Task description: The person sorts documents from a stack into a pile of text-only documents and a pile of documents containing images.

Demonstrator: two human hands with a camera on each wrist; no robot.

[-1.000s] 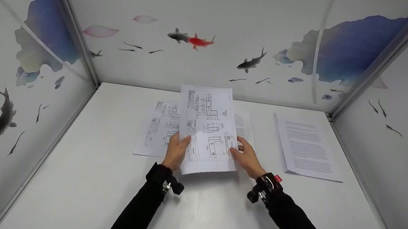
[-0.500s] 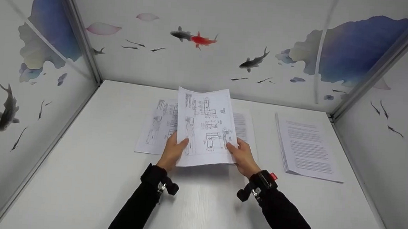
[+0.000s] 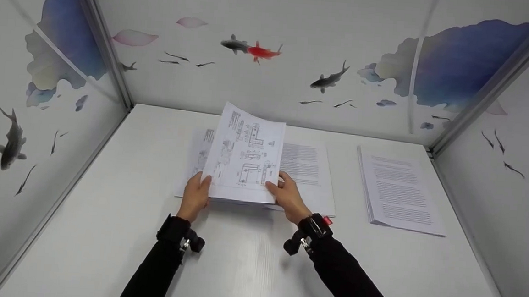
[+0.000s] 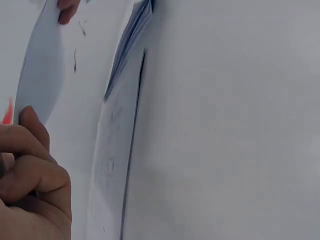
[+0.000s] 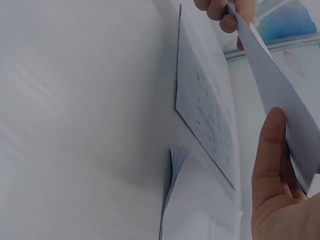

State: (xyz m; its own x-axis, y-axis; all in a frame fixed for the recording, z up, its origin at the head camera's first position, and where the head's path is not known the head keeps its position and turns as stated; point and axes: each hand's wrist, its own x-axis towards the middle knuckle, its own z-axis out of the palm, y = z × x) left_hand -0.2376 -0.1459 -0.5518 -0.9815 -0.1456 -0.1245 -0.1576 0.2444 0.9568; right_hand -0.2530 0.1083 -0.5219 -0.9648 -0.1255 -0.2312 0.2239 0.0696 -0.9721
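Both hands hold paper printed with technical drawings [image 3: 245,159] by its lower left and right edges, raised and slanted above the table. My left hand [image 3: 193,198] grips the left edge, thumb on the printed face. On the opposite edge, my right hand [image 3: 288,197] pinches the paper the same way. The left wrist view shows the left fingers curled behind the held paper [image 4: 42,70]. Beneath it and to the left lies a pile of similar drawings [image 3: 194,162], mostly covered in the head view. Text-printed sheets [image 3: 306,181] lie just right of the held paper.
A thicker stack of text pages [image 3: 400,189] lies at the table's right, its left edge slightly fanned. White panels with painted fish and leaves enclose the white table [image 3: 248,267] at the back and sides, with metal posts [image 3: 99,37] at the corners.
Both hands have carried the drawing paper leftward, over the pile of drawings. It has tilted to the right at the top, and more of the text sheets now shows.
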